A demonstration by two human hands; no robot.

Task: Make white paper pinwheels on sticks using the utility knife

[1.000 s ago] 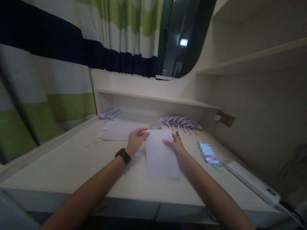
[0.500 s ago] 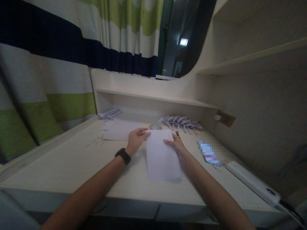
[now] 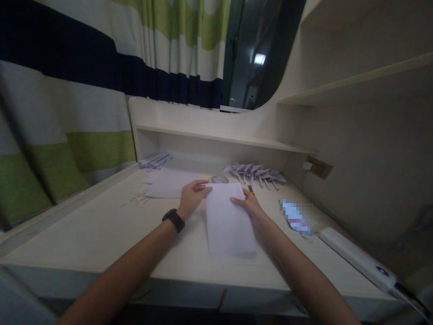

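**A:** What is in the middle of the frame?

**B:** A white sheet of paper [image 3: 229, 221]. It lies flat on the pale tabletop [image 3: 101, 230], with its short end pointing up the frame.

**A:** What are the hands doing?

**B:** The left hand [image 3: 192, 196] rests on the top left corner of the paper. Its fingers are close together and press down on the edge. The right hand [image 3: 248, 205] lies on the top right edge, fingers flat and together on the sheet. Neither hand is wrapped around anything.

**A:** Is there something on the left arm?

**B:** Yes, a black watch [image 3: 173, 220] on the wrist.

**A:** What else is on the tabletop?

**B:** Another sheet [image 3: 165, 184] lies just left of the left hand. Above the hands, a row of folded paper shapes [image 3: 255, 171] sits near the back. More folded papers [image 3: 155, 160] lie in the back left corner. A long white box [image 3: 355, 258] is at the lower right.

**A:** And at the upper left of the frame?

**B:** A striped curtain [image 3: 84, 90], blue, white and green.
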